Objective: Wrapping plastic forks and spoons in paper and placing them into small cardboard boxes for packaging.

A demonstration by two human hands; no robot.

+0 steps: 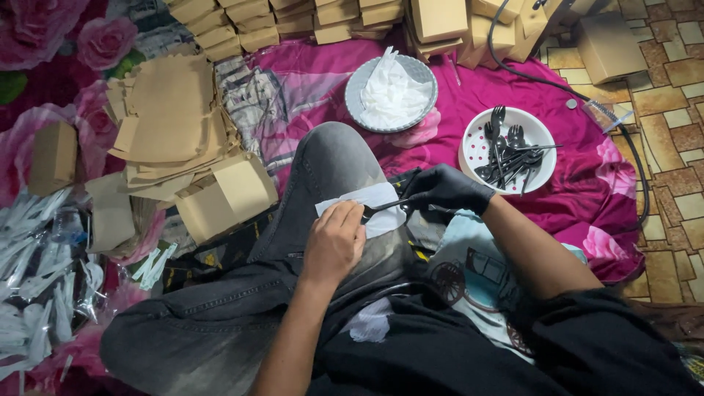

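A white paper napkin [374, 199] lies across my raised knee in grey jeans. My bare left hand [334, 242] presses down on the napkin's near edge. My right hand [446, 189], in a black glove, pinches black plastic cutlery [383, 208] and lays it over the napkin. A grey plate [423, 73] with folded white napkins [389, 94] stands behind the knee. To the right, a white dotted bowl [473, 150] holds several black plastic forks [507, 154].
Flat and folded brown cardboard boxes [176, 125] are heaped at left and stacked along the back [293, 18]. Wrapped cutlery packs [37, 286] pile at the far left. A black cable [579, 95] runs over the pink cloth [572, 176] beside the tiled floor.
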